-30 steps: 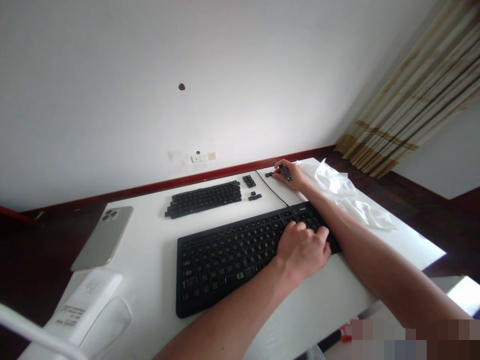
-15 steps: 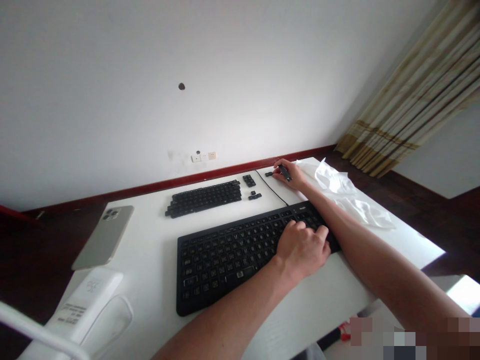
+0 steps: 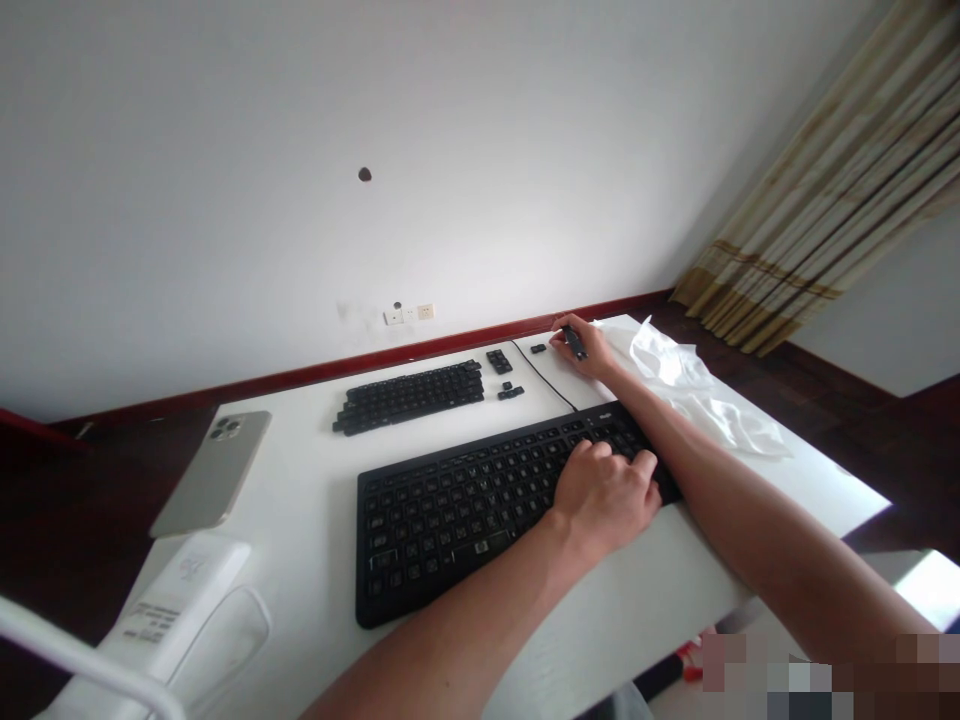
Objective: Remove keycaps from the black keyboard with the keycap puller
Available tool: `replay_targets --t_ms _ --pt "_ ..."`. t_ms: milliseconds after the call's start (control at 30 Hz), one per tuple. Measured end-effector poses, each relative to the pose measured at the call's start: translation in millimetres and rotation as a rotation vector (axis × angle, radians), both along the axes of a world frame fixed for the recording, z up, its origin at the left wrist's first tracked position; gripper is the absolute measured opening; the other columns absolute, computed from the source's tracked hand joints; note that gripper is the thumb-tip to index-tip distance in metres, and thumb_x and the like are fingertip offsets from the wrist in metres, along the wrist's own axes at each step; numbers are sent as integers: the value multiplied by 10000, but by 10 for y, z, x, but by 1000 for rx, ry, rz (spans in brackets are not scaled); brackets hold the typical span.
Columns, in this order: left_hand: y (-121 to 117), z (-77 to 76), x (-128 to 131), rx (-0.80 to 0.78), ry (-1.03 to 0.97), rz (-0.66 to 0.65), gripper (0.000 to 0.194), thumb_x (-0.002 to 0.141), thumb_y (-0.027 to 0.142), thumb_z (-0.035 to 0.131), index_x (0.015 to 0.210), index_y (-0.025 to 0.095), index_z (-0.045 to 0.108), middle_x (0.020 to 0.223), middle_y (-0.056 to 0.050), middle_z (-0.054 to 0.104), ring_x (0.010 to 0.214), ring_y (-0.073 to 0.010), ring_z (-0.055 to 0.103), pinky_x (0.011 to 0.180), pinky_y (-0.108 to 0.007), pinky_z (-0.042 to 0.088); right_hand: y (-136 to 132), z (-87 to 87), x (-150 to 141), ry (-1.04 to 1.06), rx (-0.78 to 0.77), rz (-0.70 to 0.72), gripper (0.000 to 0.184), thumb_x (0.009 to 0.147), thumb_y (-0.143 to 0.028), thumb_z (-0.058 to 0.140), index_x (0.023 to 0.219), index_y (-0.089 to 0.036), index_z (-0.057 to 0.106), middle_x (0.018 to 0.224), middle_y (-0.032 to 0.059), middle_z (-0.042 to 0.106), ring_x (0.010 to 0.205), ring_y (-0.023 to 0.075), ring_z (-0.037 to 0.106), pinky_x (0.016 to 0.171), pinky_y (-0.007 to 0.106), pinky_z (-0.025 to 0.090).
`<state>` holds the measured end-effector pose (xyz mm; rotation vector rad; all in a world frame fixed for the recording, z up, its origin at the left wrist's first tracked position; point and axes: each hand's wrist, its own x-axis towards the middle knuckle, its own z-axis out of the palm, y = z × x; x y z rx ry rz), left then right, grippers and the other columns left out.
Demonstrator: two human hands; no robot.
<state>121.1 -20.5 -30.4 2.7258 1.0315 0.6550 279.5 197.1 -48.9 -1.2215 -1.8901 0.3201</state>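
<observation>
A black keyboard (image 3: 465,510) lies across the white desk (image 3: 300,520). My left hand (image 3: 607,495) rests on the keyboard's right end with fingers curled down onto the keys. My right hand (image 3: 585,348) is stretched to the desk's far edge and is closed on a small dark tool (image 3: 574,342). A single loose black keycap (image 3: 538,348) lies just left of that hand. Rows of removed black keycaps (image 3: 411,393) are laid out behind the keyboard, with two smaller keycap groups (image 3: 499,361) to their right.
A phone (image 3: 212,472) lies face down at the desk's left. A white device (image 3: 176,610) stands at the near left corner. Crumpled clear plastic (image 3: 690,390) covers the far right. The keyboard's black cable (image 3: 544,380) runs to the back edge. A curtain (image 3: 832,200) hangs at right.
My right hand with the dark tool has drawn slightly right, away from the single keycap. The left hand stays on the keyboard.
</observation>
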Motion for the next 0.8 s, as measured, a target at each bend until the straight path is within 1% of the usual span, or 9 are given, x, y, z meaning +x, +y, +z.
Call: replay_targets --t_ms 100,233,333,400,467,533,633,700,800 --pt "-4 4 -3 0 10 1 193 1054 345 516 1039 202 644 865 -54 776 879 -244 721 863 -392 546 -38 101 4 9 36 -40 236 934 -380 671 1129 -248 690 911 61 804 852 260 755 849 409 582" --pt "-3 36 -16 -7 30 -1 222 1051 380 542 1084 197 664 888 -67 786 905 -254 731 875 -399 550 -173 375 -46 69 56 -39 339 974 -409 627 1260 -236 686 891 60 792 901 262 768 915 437 584" --pt "-1 70 -27 -16 43 -10 264 1042 394 565 1163 190 679 881 -72 788 906 -255 739 888 -402 554 -378 563 -113 264 22 -55 398 963 -504 647 1261 -244 687 813 34 757 804 236 747 830 407 603" --pt "-4 88 -33 -10 44 -11 290 1035 392 579 1210 185 680 878 -75 789 913 -257 743 894 -401 557 -575 623 -125 362 -22 -28 436 954 -562 663 1247 -240 691 752 21 719 717 213 705 732 371 587" --pt "-10 94 -36 2 41 -6 308 1029 393 592 1236 182 681 883 -80 790 915 -259 746 894 -399 561 -809 623 -79 359 -51 -46 432 942 -600 680 1167 -235 734 669 5 645 615 194 623 620 346 531" --pt "-14 85 -34 11 35 0 315 1026 393 598 1246 183 682 889 -81 791 912 -257 746 897 -398 561 -1054 571 28 321 -61 -115 414 932 -624 692 1024 -230 782 630 6 584 574 186 555 564 341 484" --pt "-14 55 -25 10 30 -2 284 1038 384 577 1214 191 690 901 -73 791 911 -251 738 901 -400 556 -1368 438 243 302 -19 -208 420 958 -625 658 973 -231 803 630 6 544 593 192 533 582 346 469" --pt "-13 42 -21 4 27 -5 266 1048 377 556 1188 198 695 931 -66 787 919 -245 724 900 -398 553 -1500 344 357 324 5 -305 439 977 -624 624 924 -225 799 611 6 523 591 194 526 591 349 470" --pt "-16 59 -29 9 6 7 256 1048 380 556 1174 211 701 1023 -61 759 982 -240 690 906 -384 548 -1565 232 414 338 36 -396 429 965 -624 637 928 -226 793 698 42 613 658 222 585 615 359 511"
